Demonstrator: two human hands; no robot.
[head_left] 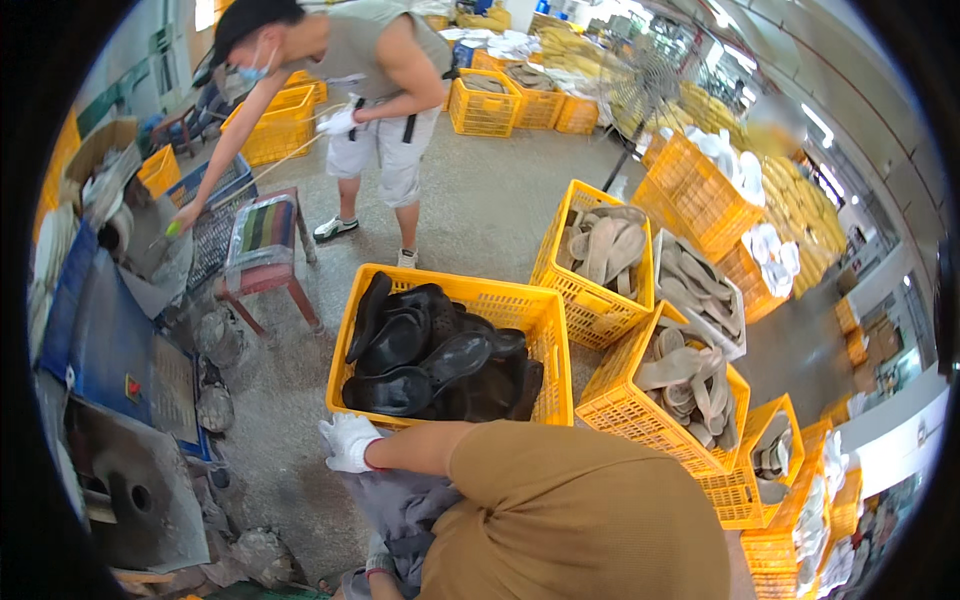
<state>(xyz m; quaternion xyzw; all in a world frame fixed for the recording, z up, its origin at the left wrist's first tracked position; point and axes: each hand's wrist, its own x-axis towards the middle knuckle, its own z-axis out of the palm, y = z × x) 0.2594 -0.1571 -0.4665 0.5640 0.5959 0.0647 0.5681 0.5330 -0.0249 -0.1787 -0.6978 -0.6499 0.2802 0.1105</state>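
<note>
The yellow crate [547, 352] in front of me holds several glossy black shoe-sole-shaped pieces [462, 357], piled at different angles. My right hand [350, 443], in a white glove with a red cuff, is at the crate's near left corner. Its fingers look apart, with nothing visible in them; whether they touch the rim I cannot tell. Lower down, beside grey cloth over my lap [405, 505], my left hand [380, 568] shows only in part, also gloved. Its fingers are hidden. My brown-sleeved shoulder fills the lower middle.
At right, yellow crates [590, 310] and a white crate [722, 330] hold greyish sole-shaped pieces. A blue machine [120, 330] stands left, near a red stool [265, 278]. A masked co-worker [370, 90] in white gloves bends leftward, holding something green. A fan [640, 85] stands behind.
</note>
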